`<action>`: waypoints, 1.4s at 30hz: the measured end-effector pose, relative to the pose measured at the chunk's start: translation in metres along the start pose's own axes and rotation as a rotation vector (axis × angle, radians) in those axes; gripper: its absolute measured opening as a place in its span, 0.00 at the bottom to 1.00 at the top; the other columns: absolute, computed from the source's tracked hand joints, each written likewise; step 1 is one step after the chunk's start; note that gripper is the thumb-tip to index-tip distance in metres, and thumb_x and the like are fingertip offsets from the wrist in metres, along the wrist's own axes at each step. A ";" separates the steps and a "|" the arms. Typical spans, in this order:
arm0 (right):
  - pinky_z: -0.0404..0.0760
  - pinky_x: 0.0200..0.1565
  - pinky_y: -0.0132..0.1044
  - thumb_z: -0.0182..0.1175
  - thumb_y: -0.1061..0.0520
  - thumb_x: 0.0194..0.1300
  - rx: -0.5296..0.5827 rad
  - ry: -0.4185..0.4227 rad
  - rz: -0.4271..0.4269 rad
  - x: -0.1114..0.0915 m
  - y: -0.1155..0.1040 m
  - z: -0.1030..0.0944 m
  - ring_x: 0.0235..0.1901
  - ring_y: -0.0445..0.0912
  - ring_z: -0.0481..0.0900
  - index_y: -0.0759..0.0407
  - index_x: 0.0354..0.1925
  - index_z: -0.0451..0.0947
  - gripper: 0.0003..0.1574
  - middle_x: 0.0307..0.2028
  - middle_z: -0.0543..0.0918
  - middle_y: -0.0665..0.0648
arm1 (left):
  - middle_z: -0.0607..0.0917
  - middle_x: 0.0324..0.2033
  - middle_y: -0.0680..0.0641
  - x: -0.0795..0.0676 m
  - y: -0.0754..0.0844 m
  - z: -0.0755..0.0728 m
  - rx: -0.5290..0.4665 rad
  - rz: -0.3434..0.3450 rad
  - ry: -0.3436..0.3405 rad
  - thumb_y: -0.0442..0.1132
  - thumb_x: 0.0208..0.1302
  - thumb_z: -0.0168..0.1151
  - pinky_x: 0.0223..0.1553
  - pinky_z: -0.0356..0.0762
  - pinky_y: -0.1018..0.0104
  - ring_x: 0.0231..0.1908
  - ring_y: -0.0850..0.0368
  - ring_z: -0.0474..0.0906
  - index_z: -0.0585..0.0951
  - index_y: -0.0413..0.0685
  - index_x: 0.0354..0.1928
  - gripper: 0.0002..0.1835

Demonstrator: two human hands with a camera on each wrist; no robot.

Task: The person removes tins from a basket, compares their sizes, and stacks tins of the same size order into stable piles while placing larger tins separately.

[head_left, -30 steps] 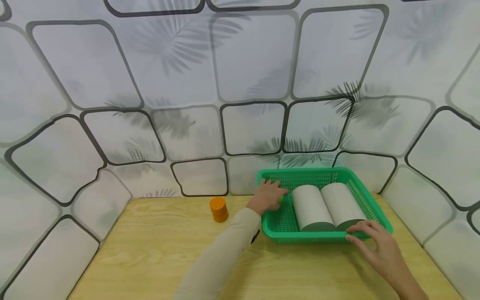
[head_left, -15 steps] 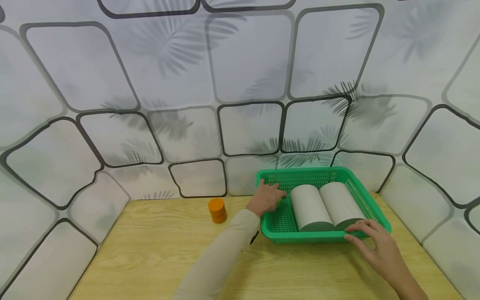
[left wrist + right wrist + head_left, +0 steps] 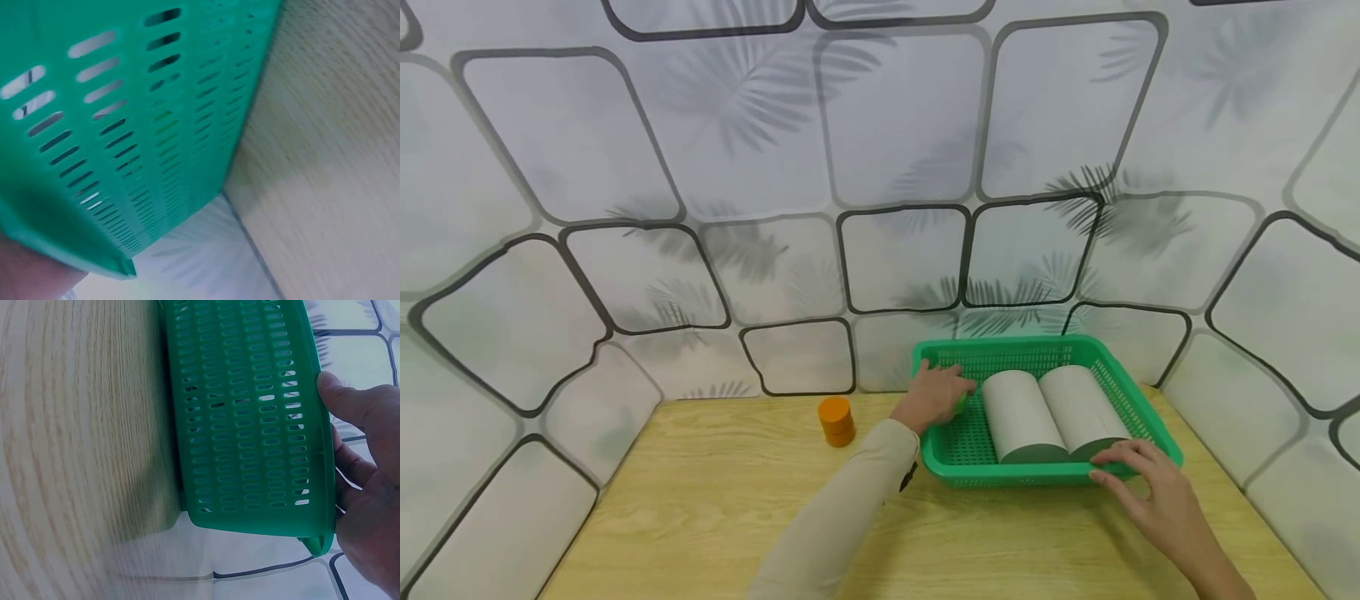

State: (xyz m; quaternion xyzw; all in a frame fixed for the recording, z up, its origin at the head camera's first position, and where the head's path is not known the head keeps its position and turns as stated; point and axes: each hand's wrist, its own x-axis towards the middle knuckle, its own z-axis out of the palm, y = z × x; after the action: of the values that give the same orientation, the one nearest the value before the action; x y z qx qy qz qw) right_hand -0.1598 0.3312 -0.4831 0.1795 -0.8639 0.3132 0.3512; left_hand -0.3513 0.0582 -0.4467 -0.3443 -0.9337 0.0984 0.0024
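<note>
My left hand (image 3: 931, 395) reaches over the left rim of a green plastic basket (image 3: 1022, 476), its fingers spread. Beneath it a small bright green thing (image 3: 961, 404) shows inside the basket, mostly covered; whether the hand grips it cannot be told. Two white cylinders with dark green ends, the left cylinder (image 3: 1021, 410) and the right cylinder (image 3: 1081, 407), lie side by side in the basket. At the near right my right hand (image 3: 1153, 492) pinches the basket rim. In the right wrist view its thumb (image 3: 340, 397) is on the rim, other fingers behind.
An orange cylindrical object (image 3: 837, 421) with a groove round it stands on the wooden table (image 3: 700, 508), left of the basket. Patterned fabric (image 3: 902, 258) walls in the back and both sides, close behind the basket.
The view shifts very slightly. Both hands, the basket and its contents stay in place, with only a tiny shift of the left hand's fingers.
</note>
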 end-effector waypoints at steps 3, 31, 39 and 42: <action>0.65 0.52 0.16 0.79 0.74 0.40 -0.006 0.000 -0.002 -0.001 0.001 0.000 0.48 0.29 0.73 0.52 0.37 0.87 0.27 0.40 0.82 0.48 | 0.74 0.67 0.52 -0.004 0.000 -0.002 -0.049 0.010 0.067 0.39 0.75 0.62 0.68 0.65 0.44 0.63 0.46 0.75 0.77 0.74 0.67 0.24; 0.64 0.52 0.15 0.78 0.76 0.39 -0.006 -0.005 -0.003 -0.002 0.003 -0.001 0.47 0.29 0.73 0.52 0.37 0.86 0.28 0.39 0.83 0.48 | 0.71 0.62 0.48 -0.069 -0.014 -0.027 -0.525 0.151 0.509 0.34 0.69 0.63 0.50 0.75 0.64 0.58 0.49 0.67 0.82 0.60 0.60 0.20; 0.65 0.51 0.15 0.78 0.76 0.39 -0.004 -0.005 -0.012 0.000 0.000 0.000 0.47 0.28 0.73 0.53 0.37 0.86 0.28 0.39 0.82 0.48 | 0.75 0.59 0.47 -0.093 -0.018 -0.022 -0.538 0.155 0.671 0.35 0.65 0.67 0.55 0.76 0.56 0.57 0.48 0.71 0.83 0.57 0.59 0.21; 0.65 0.51 0.16 0.78 0.76 0.39 0.003 -0.002 -0.018 0.000 0.000 0.000 0.47 0.29 0.73 0.53 0.37 0.86 0.27 0.39 0.82 0.48 | 0.76 0.60 0.46 -0.100 -0.019 -0.021 -0.555 0.144 0.706 0.35 0.64 0.67 0.57 0.76 0.53 0.58 0.49 0.71 0.83 0.57 0.59 0.21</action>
State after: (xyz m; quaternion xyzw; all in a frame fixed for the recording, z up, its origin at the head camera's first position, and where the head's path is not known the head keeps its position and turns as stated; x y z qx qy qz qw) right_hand -0.1601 0.3310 -0.4829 0.1882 -0.8622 0.3111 0.3527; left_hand -0.2857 -0.0159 -0.4169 -0.4086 -0.8403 -0.2792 0.2213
